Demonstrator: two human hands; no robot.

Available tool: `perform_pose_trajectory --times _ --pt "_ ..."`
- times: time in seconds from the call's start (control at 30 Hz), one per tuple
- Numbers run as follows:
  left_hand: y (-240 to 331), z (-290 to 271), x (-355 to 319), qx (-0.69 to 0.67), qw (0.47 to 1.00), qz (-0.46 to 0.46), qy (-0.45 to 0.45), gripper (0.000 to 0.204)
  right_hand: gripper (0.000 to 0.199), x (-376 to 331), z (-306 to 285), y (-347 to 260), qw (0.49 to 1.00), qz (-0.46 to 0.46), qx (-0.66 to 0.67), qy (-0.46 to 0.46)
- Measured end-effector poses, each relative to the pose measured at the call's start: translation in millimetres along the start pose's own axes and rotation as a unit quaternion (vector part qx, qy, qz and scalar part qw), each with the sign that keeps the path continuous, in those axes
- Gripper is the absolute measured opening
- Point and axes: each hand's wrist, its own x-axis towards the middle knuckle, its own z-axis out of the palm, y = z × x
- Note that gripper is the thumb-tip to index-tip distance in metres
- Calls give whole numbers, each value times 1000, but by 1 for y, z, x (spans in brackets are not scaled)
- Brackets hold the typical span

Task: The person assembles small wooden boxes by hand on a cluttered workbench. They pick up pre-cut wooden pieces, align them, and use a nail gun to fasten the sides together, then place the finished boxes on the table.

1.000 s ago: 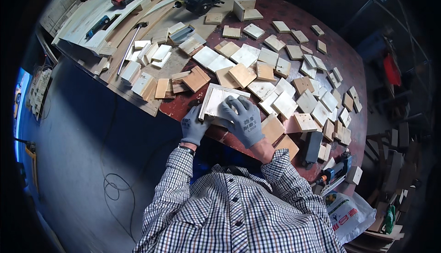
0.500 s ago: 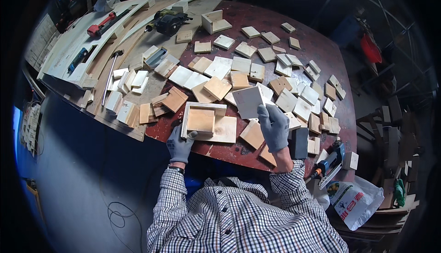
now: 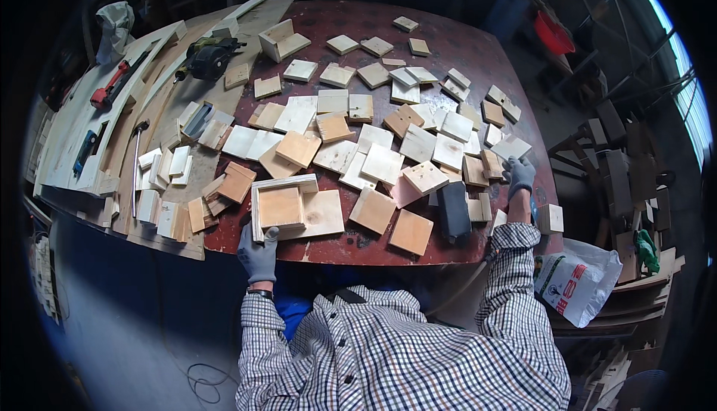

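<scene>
My left hand [image 3: 258, 253], in a grey glove, rests at the near edge of the round dark red table [image 3: 448, 34]. Its fingers touch the front edge of a shallow wooden frame [image 3: 286, 206] with a square board inside it. My right hand [image 3: 520, 174], also gloved, reaches far out to the right among small wooden squares near the table's right edge; whether it grips one I cannot tell. A dark grey sanding block [image 3: 452, 209] lies between the hands. Many light wooden squares [image 3: 382, 163] cover the tabletop.
Long planks [image 3: 119, 123] lie on the left with a red-handled tool [image 3: 109, 87], a black power tool [image 3: 208, 55] and several small blocks. A white printed bag [image 3: 579, 280] sits at lower right. Stacked wood and clutter stand on the right.
My right hand let go of the square piece over the middle and swung out to the right edge. My left hand stayed at the frame's front edge. The view tilted, showing more of the table.
</scene>
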Motion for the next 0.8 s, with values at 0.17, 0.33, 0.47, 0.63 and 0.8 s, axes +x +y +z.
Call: perform_pose_trajectory --times 0.17,0.33,0.47,0.63,0.8 --pt "2 -8 0 -1 1000 -10 -12 60 61 -32 27 -9 930 -162 -324 68" --pt "3 -1 1 -10 1000 -12 -16 56 45 -135 78 -61 907 -370 -197 -48" --pt "-1 1 1 -32 999 -2 4 57 52 -236 106 -75 773 -419 -326 -348" --pt "4 2 1 -36 999 8 8 60 98 -308 133 -48 674 -379 -522 -361" --pt "6 -3 3 -15 1000 20 4 63 94 -307 139 -48 706 -379 -473 -366"
